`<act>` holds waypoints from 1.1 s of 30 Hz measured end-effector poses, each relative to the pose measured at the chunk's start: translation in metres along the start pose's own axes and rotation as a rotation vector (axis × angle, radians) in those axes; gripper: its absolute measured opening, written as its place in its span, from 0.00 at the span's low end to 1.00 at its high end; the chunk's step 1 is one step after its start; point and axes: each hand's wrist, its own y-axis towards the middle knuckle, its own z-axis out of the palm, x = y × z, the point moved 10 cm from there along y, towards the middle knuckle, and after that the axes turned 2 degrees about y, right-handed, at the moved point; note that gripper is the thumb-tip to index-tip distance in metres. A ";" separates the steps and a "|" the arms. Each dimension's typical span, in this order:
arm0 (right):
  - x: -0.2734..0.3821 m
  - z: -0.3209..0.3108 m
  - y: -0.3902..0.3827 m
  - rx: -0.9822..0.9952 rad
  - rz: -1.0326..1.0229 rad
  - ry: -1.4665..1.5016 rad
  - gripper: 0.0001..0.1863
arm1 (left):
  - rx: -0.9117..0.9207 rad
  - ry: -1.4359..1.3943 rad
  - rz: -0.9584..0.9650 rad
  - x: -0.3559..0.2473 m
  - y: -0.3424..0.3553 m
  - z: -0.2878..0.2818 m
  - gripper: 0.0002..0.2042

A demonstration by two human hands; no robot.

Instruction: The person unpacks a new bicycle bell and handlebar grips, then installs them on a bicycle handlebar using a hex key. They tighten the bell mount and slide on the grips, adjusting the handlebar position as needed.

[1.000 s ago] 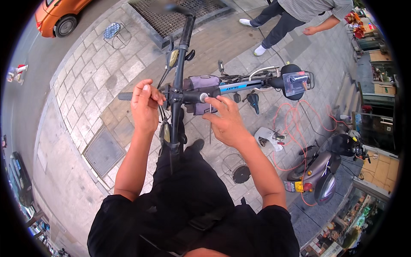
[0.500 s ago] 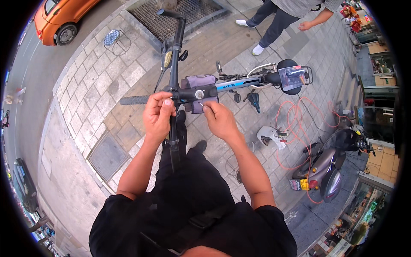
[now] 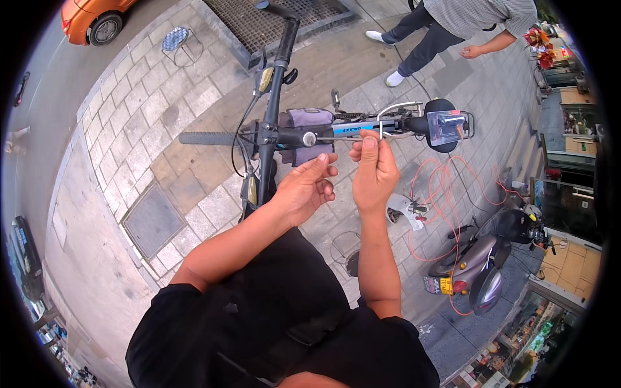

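Note:
A bicycle stands under me, its black handlebar (image 3: 275, 77) running up the picture and its blue and white frame (image 3: 352, 127) stretching right to a black saddle (image 3: 440, 123). My right hand (image 3: 374, 171) pinches the end of a thin metal tool (image 3: 339, 138) whose tip sits at the silver cap (image 3: 309, 138) on top of the stem. My left hand (image 3: 304, 191) hovers just below the stem, fingers loosely apart and holding nothing. A purple bag (image 3: 304, 119) hangs on the frame beside the stem.
An orange car (image 3: 97, 16) is parked at the top left, near a small stool (image 3: 174, 39) and a metal grate (image 3: 272, 19). Another person (image 3: 453, 26) bends at the top right. A scooter (image 3: 482, 265) and loose orange cable (image 3: 440, 194) lie to the right, with a manhole cover (image 3: 152, 220) to the left.
My left hand has come off the stem and dropped to the right, now open. My right hand has drawn back to the right along the frame, holding the thin tool out to the stem cap.

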 end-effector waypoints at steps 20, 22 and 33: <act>0.014 0.034 0.005 0.182 -0.328 -0.181 0.10 | 0.050 -0.228 0.003 -0.015 0.052 -0.004 0.13; 0.012 0.034 0.007 0.171 -0.317 -0.150 0.10 | 0.120 -0.281 0.013 -0.014 0.055 0.001 0.14; -0.021 0.054 0.018 0.266 -0.211 -0.472 0.12 | 0.229 -0.369 0.028 -0.019 0.047 0.023 0.18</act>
